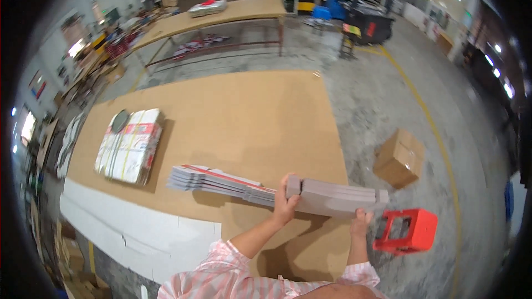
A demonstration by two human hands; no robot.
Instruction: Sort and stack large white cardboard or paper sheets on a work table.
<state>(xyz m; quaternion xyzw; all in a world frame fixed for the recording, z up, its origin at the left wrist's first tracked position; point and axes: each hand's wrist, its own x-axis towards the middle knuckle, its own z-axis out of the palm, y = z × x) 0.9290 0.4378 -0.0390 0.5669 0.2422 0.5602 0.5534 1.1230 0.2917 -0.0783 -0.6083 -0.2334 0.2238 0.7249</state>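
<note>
At the right part of the brown-topped table point(238, 111), I hold a stack of grey die-cut cardboard blanks point(327, 198) between both hands. My left hand point(285, 204) is closed on its left end, the fingers reaching up over the edge. My right hand point(361, 221) grips the lower edge near its right end, which reaches past the table's side. Directly left of my left hand lies another fanned stack of grey blanks point(216, 184), with red and white showing along its top. Whether the two stacks touch is hidden behind my left hand.
A strapped white-and-red bundle point(130, 147) with a round grey object point(119, 121) on it lies at the left. White sheets point(144, 232) cover the near left edge. On the floor at right are a carton point(399, 158) and a red stool point(413, 231). Another table point(238, 11) stands beyond.
</note>
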